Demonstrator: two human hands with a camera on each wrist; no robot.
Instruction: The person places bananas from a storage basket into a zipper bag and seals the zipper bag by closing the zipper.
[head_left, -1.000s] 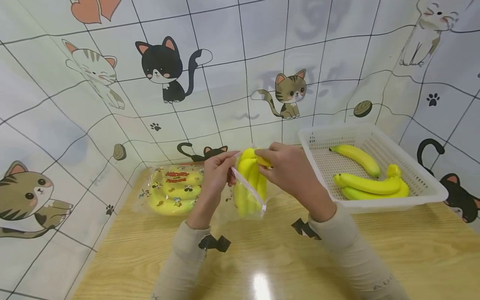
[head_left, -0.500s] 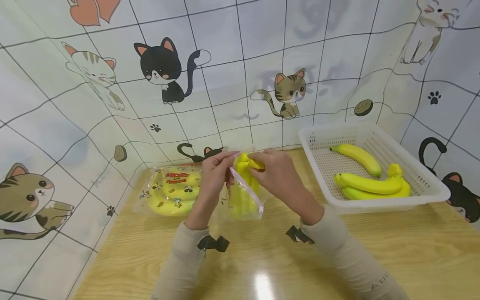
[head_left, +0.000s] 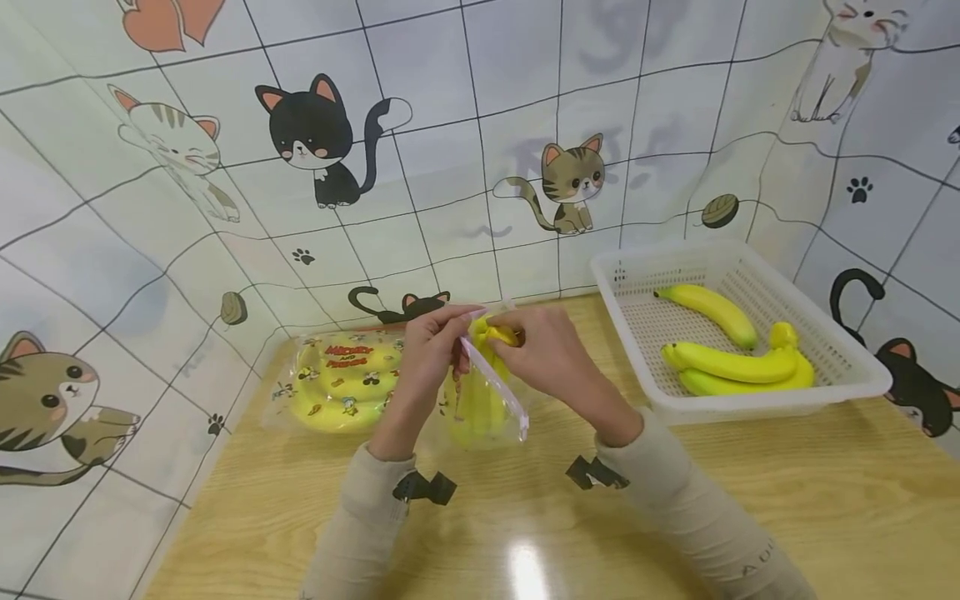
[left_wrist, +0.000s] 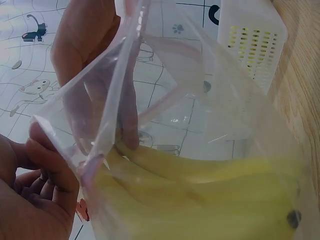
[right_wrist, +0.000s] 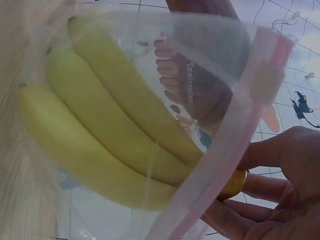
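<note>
My left hand (head_left: 431, 354) pinches the edge of a clear zip bag (head_left: 498, 379) with a pink closure and a slider, holding its mouth apart. My right hand (head_left: 551, 350) grips the stem end of a bunch of bananas (right_wrist: 115, 130) at the bag's mouth. In the right wrist view, three bananas lie inside the bag with their tips toward its bottom. The stem (right_wrist: 234, 185) is between my right fingers. The left wrist view shows the bananas (left_wrist: 210, 200) through the film, with my right hand behind it.
Left of my hands, a printed bag (head_left: 348, 379) with bananas inside lies on the wooden table (head_left: 480, 533). At the right stands a white perforated basket (head_left: 772, 404) with a single banana (head_left: 708, 312) and a small bunch (head_left: 738, 367). A cat-patterned wall covering (head_left: 450, 108) rises behind.
My right hand has moved left and slightly down with the banana bunch, which now sits lower in the bag. My left hand keeps its pinch on the bag's edge.
</note>
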